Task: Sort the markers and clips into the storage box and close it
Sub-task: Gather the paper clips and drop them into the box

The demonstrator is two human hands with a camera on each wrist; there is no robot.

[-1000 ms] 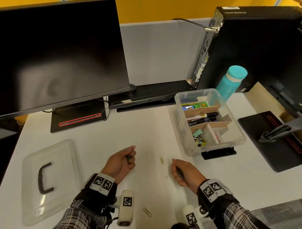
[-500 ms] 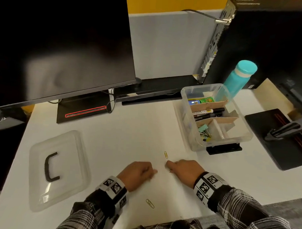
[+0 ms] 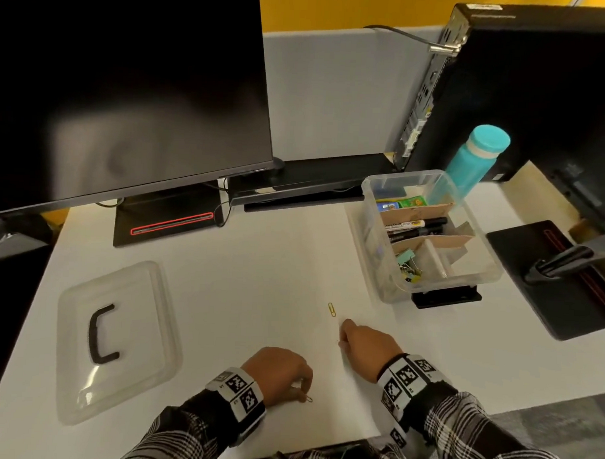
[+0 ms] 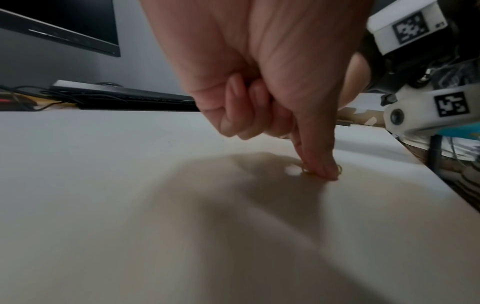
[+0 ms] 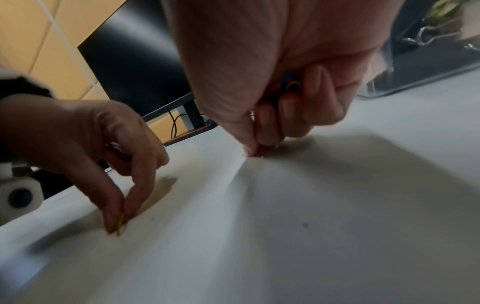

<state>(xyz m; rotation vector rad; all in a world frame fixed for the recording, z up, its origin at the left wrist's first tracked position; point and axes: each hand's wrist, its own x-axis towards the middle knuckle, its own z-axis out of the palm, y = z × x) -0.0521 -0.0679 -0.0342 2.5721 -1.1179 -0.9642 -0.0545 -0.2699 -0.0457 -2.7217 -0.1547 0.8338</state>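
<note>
The clear storage box [image 3: 371, 197] stands open at the right with black markers [image 3: 419, 226] and binder clips [image 3: 409, 269] in its cardboard compartments. Its lid [image 3: 148, 285] lies flat at the left. My left hand [image 3: 282, 374] pinches a gold paper clip [image 3: 309, 399] against the table; that clip [image 5: 120, 225] stands on edge between thumb and forefinger. My right hand [image 3: 365, 345] pinches a small clip [image 5: 259, 153] on the table, with a blue and red item [image 5: 288, 82] tucked in its curled fingers. Another gold paper clip [image 3: 331, 309] lies loose just beyond the right hand.
A large monitor [image 3: 127, 86] fills the back left on its base [image 3: 164, 224]. A computer tower [image 3: 505, 82] and a teal bottle [image 3: 475, 159] stand behind the box. A black stand [image 3: 546, 282] lies at the right. The table's near edge runs just under my wrists.
My left hand has drawn back toward the near edge and pinched the gold paper clip there. My right hand has stayed low at the small clip near the middle.
</note>
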